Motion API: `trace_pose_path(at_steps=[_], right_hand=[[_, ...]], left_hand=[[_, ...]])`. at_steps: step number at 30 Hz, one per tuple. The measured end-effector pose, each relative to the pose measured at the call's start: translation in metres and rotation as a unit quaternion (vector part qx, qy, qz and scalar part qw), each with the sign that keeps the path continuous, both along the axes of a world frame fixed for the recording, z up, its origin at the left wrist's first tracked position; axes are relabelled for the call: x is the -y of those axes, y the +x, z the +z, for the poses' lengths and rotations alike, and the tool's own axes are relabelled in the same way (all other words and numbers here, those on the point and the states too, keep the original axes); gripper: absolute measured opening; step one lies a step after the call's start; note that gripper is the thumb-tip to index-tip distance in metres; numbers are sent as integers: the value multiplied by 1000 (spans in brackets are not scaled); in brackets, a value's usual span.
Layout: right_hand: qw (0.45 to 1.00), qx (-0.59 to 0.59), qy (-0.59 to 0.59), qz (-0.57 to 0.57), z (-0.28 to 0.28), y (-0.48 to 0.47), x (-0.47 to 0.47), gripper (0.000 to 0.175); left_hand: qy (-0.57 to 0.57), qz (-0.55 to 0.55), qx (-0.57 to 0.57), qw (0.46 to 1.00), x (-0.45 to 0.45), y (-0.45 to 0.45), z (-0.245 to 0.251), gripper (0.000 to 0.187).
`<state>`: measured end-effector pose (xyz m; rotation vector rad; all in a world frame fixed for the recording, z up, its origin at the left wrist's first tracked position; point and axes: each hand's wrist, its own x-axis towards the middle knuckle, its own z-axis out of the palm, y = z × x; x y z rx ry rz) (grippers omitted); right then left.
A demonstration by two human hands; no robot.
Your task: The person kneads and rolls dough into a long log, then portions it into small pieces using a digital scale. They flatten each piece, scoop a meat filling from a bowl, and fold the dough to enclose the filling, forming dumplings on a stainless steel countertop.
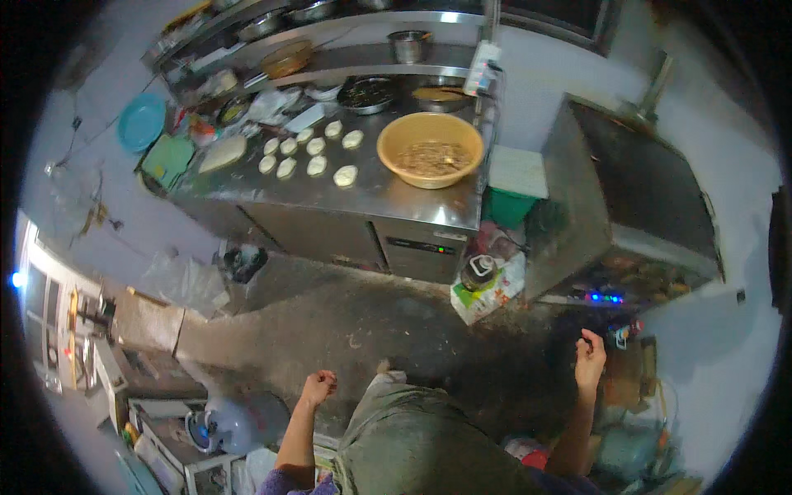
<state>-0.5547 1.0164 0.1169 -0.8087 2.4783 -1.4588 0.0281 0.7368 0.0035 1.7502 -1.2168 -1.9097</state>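
Over the floor at lower centre hangs my left hand (320, 387), its fingers curled and no object visible in them. My right hand (589, 360) is raised at the lower right, fingers loosely bent, holding nothing that I can see. Before me stands a stainless steel counter (297, 193). Several pieces of pale dough (316, 165) lie on it, with a larger slab of dough (224, 154) to their left. A yellow plastic basin (430, 175) with a brownish filling sits near the counter's right end. Neither hand touches any of these.
Behind the counter run steel shelves bearing a metal pot (408, 47). To its right are a green bin (510, 207) and a large metal oven-like appliance (643, 179). A plastic jug (478, 272) stands on the floor. A gas cylinder (250, 424) is at lower left.
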Motion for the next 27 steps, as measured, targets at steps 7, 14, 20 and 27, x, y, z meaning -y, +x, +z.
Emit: trace_pose_path(at_steps=[7,14,20,27], right_hand=[[983,109,-30,142,-10,10,167,22],[930,109,46,347,-14,101,379,29],[912,8,32,409,-34,169,613,54],[892,-135,103,418,-82,177,762,93]], left_hand=[[-23,75,4,997,51,-25,0,10],[-359,-31,56,931,255,-85,-7,11],[-535,-101,1,839,477,-204,26,23],[-711,-321,-9,626,599,-269,9,53]])
